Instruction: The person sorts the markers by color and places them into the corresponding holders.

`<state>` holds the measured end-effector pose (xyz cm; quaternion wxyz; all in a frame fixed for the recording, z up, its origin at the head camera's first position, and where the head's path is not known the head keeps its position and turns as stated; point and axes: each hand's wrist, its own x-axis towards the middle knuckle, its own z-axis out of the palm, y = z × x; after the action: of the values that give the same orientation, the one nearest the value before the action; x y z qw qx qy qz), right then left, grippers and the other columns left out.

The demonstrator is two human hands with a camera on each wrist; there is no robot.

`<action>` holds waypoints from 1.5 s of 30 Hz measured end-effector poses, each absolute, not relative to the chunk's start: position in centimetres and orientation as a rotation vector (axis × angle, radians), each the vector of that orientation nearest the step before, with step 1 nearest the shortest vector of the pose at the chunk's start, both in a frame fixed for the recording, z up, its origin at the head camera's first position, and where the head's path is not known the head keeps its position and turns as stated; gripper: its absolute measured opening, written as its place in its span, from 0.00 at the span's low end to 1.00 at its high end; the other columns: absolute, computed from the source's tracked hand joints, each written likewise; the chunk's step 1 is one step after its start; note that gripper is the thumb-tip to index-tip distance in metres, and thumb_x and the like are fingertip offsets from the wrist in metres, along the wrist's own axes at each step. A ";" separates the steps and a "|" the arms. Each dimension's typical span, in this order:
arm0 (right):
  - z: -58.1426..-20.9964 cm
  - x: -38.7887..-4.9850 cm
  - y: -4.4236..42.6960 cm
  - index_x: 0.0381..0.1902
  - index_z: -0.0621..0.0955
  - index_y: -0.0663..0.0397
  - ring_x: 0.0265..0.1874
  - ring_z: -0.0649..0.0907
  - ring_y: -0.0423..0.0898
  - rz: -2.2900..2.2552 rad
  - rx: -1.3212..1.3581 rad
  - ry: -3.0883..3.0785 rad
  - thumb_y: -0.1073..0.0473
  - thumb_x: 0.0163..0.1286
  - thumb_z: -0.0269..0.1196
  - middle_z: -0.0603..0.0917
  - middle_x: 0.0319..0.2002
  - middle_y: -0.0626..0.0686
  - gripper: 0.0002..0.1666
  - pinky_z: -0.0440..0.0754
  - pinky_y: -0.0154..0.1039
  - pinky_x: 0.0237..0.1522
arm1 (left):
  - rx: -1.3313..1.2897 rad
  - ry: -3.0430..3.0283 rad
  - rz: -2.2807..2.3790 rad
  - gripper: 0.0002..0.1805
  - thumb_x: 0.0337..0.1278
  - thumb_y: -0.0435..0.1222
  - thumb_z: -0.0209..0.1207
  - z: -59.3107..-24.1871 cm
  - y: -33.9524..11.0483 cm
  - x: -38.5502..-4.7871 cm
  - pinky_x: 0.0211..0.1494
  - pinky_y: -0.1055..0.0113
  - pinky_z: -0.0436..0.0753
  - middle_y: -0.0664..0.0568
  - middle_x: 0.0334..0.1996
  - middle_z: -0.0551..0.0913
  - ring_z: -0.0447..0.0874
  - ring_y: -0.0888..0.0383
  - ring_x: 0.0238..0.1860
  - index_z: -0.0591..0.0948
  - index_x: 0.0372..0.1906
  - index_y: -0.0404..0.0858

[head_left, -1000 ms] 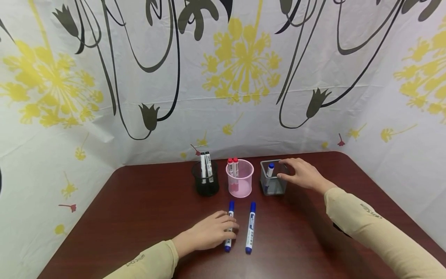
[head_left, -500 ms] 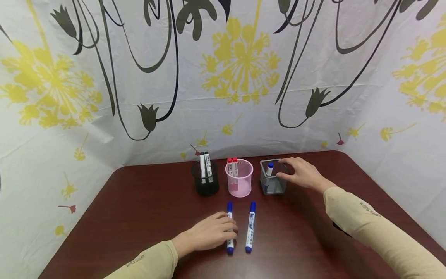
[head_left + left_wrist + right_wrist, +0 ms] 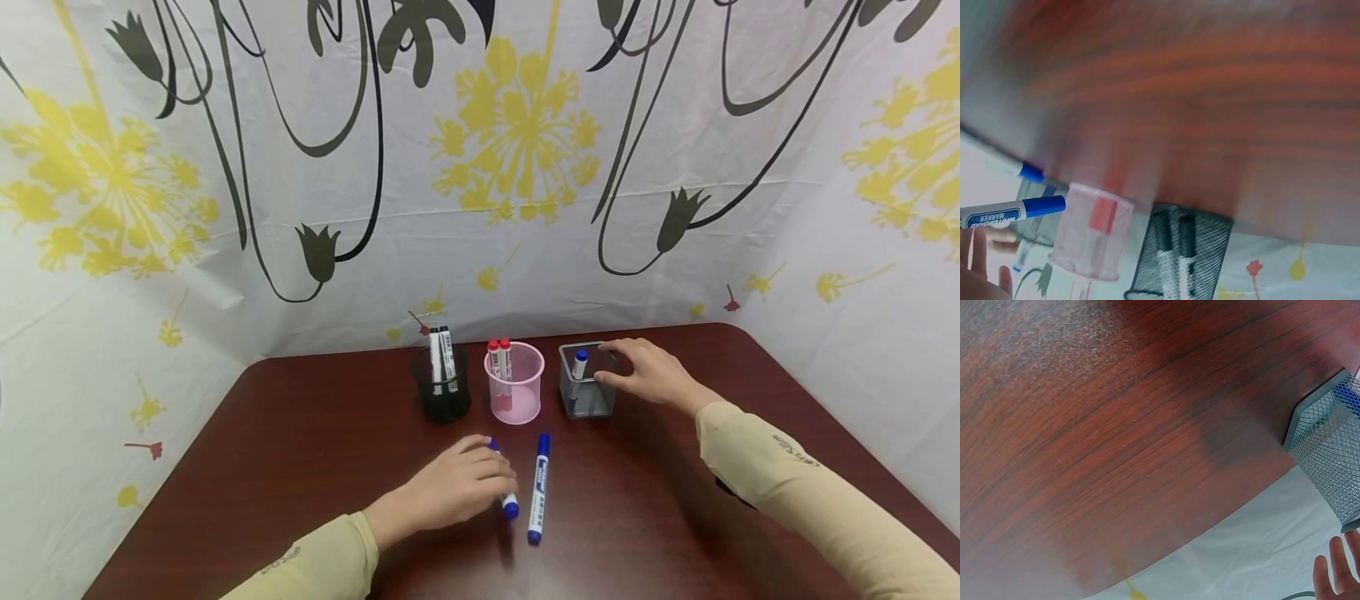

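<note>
A blue-and-white whiteboard marker (image 3: 510, 503) is pinched in my left hand (image 3: 457, 483), tilted and lifted off the table, its middle hidden by the fingers. The left wrist view shows its label and blue end (image 3: 1044, 205). A second blue marker (image 3: 538, 492) lies on the table just right of that hand. My right hand (image 3: 652, 373) holds the rim of a grey square mesh pen holder (image 3: 591, 403), thumb at the near side and fingers at the far side. Inside that holder leans one blue-capped marker (image 3: 580, 364).
Left of the grey holder stand a pink mesh pen holder (image 3: 517, 404) with two red-capped markers (image 3: 505, 358) and a black mesh one (image 3: 446, 404) with black-capped markers (image 3: 442, 358). Behind the dark wooden table (image 3: 315, 450) hangs a flower-patterned white cloth (image 3: 420, 192).
My left hand has gripped the left blue marker and raised it off the table, turning it so its near end swings right. My right hand stays at the grey holder.
</note>
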<state>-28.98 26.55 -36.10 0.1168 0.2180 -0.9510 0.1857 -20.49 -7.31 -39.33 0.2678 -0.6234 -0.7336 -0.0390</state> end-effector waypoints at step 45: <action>-36.0 -28.8 26.3 0.54 0.73 0.57 0.50 0.70 0.57 0.558 0.603 -2.806 0.36 0.54 0.59 0.74 0.50 0.60 0.38 0.65 0.57 0.48 | -1.432 -2.225 -1.192 0.15 0.49 0.35 0.61 -30.5 -1.9 -20.8 0.49 0.72 0.70 0.52 0.40 0.80 0.74 0.60 0.45 0.78 0.44 0.35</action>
<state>-28.85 26.29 -35.96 0.1088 0.2049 -0.9540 0.1898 -20.81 -1.94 -30.52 0.1193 -0.4900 -0.7612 -0.4078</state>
